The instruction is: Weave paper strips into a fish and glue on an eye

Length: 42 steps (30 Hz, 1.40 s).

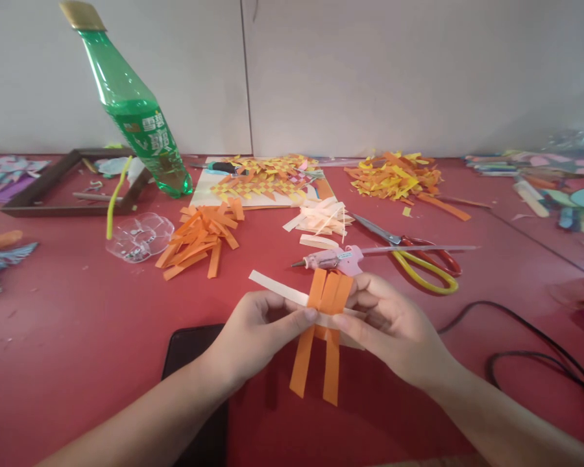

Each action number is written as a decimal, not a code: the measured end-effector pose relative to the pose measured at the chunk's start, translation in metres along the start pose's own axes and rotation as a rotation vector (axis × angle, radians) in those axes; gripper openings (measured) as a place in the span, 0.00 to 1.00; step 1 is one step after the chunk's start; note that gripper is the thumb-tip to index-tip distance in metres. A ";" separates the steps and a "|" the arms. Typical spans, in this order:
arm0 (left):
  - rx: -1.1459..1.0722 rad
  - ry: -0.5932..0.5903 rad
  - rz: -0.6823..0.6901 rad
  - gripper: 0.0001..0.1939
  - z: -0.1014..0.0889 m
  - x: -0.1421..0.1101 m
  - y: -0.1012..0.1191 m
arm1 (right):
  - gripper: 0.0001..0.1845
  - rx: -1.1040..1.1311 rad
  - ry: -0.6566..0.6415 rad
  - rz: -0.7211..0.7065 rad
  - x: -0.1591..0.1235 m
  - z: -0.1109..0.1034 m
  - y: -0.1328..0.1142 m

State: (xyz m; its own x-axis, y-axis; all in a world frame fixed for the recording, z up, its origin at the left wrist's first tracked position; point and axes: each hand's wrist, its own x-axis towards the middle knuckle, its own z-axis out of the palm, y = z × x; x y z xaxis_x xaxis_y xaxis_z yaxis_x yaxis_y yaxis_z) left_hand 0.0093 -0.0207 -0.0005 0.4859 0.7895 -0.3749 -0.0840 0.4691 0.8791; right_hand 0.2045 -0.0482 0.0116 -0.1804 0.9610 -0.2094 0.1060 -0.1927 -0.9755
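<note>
Both hands hold a small paper weave just above the red table (78, 337). My left hand (257, 327) pinches a cream paper strip (277, 288) where it crosses the orange strips (328, 295). My right hand (394, 327) grips the same weave from the right, fingers closed on the orange strips, whose two long ends (316, 363) hang down. A pile of loose orange strips (199, 240) lies to the far left. Loose cream strips (318, 220) lie just beyond the hands.
A pink glue gun (333, 258) and red-and-yellow scissors (421, 259) lie behind the hands; a black cable (540, 360) loops at right. A green bottle (136, 110), clear plastic tray (139, 235), wooden frame (53, 194), woven sheet (267, 181), scrap pile (394, 174) and dark phone (189, 350) surround them.
</note>
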 end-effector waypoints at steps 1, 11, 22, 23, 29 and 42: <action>0.000 -0.011 0.001 0.11 0.000 0.000 0.000 | 0.11 0.008 -0.010 -0.015 0.000 -0.001 0.001; -0.070 -0.074 0.029 0.11 0.001 -0.001 0.002 | 0.08 -0.054 -0.040 -0.080 0.002 -0.007 0.007; -0.100 -0.022 -0.044 0.17 0.001 -0.001 0.002 | 0.12 -0.041 0.064 -0.221 0.002 -0.005 0.016; -0.113 -0.021 -0.047 0.17 0.001 -0.001 0.002 | 0.13 -0.027 0.054 -0.210 0.002 -0.005 0.017; -0.101 -0.006 -0.054 0.18 0.003 -0.001 0.004 | 0.12 -0.034 0.018 -0.134 0.001 -0.005 0.014; 0.025 -0.055 0.018 0.15 0.004 -0.001 -0.003 | 0.20 -0.106 -0.029 -0.104 0.000 -0.002 0.009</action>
State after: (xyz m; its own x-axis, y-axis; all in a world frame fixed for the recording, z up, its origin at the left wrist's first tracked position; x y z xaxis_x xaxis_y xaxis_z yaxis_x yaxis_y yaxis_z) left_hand 0.0128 -0.0240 -0.0015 0.5314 0.7745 -0.3431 -0.0717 0.4448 0.8928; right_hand 0.2079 -0.0493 0.0028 -0.2234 0.9684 -0.1105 0.1875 -0.0686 -0.9799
